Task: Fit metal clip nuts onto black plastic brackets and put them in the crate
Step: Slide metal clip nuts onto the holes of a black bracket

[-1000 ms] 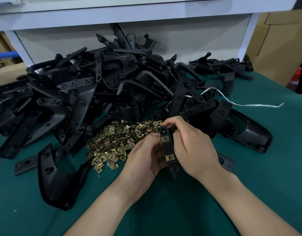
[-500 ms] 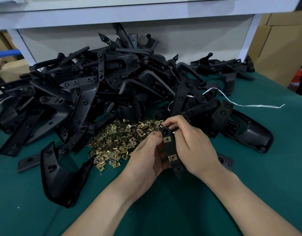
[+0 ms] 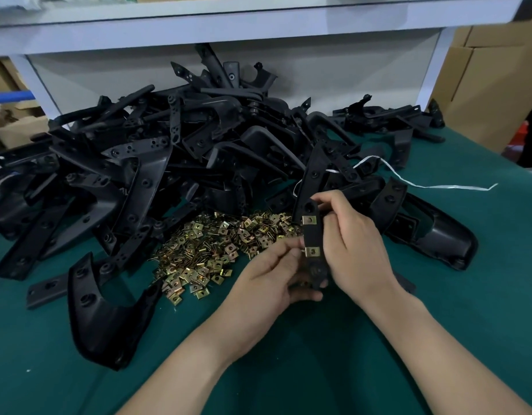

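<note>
The left hand (image 3: 270,274) curls its fingers round the lower end of a narrow black plastic bracket (image 3: 312,235); the right hand (image 3: 353,244) pinches its upper edge. Two brass-coloured metal clip nuts (image 3: 309,220) sit on it, above a loose heap of nuts (image 3: 216,247) on the green table (image 3: 453,295).

My bracket (image 3: 312,235) black, its two clip nuts (image 3: 309,219) brass-yellow, the loose heap (image 3: 216,250) alike, table cloth (image 3: 438,295) dark green, strap (image 3: 444,186) white.
</note>
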{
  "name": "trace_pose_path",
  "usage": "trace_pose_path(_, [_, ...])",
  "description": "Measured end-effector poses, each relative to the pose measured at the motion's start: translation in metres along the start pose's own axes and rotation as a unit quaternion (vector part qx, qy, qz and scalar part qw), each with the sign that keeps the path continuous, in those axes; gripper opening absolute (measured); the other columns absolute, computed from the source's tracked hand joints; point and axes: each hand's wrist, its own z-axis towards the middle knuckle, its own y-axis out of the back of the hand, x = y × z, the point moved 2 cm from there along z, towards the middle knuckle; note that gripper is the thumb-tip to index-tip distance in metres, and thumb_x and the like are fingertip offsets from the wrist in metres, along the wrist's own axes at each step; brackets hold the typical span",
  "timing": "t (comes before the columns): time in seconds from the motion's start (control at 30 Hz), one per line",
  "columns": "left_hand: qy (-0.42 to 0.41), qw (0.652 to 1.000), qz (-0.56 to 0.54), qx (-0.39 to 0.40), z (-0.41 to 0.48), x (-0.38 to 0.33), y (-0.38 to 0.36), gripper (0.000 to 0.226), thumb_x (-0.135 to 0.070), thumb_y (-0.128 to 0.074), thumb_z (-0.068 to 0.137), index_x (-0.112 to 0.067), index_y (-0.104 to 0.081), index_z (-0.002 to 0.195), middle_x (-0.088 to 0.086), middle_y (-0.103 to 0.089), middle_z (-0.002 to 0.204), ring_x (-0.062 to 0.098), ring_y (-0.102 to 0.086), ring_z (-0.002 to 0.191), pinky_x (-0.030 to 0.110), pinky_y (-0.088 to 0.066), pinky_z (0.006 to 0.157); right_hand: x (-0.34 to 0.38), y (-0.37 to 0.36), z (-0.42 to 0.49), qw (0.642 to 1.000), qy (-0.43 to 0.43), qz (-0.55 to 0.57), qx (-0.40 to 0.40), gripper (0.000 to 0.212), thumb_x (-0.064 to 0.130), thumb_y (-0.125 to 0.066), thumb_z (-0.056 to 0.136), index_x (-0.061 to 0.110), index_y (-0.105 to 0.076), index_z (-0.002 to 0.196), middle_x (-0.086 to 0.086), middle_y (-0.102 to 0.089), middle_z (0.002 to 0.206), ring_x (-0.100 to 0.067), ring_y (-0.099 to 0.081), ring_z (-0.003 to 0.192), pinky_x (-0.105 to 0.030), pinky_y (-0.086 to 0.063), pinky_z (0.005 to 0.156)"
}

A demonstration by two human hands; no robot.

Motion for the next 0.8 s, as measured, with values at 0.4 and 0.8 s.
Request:
trace_pose_path(0.4, [-0.173, 0.931, 0.304, -0.104, -0.009, -0.013, 0.01, 0.01, -0.037, -0.055, 0.092, -0.04, -0.063, 0.096, -0.013, -0.066, 0.085, 0.008, -0.061, 0.076, 0.019, -0.05, 0.067, -0.001, 0.003, 0.0, 1.0, -0.003, -0.01, -0.011, 0.031, 0.03, -0.028, 0.096, 0.039, -0.05, 0.116, 0.025, -0.055, 0.076, 0.002, -0.056, 0.072, -0.017, -0.029, 0.057])
trace_pose_path(0.8, [-0.163, 0.931, 0.312, -0.091, -0.01, -0.008, 0.009, 0.012, -0.046, -0.056, 0.087, -0.04, -0.063, 0.095, -0.012, -0.065, 0.082, 0.006, -0.06, 0.074, 0.03, -0.053, 0.068, -0.001, 0.003, 0.0, 1.0, 0.001, -0.02, -0.009, 0.032, 0.029, -0.028, 0.096, 0.039, -0.049, 0.117, 0.026, -0.052, 0.072, 0.005, -0.055, 0.071, -0.016, -0.03, 0.054])
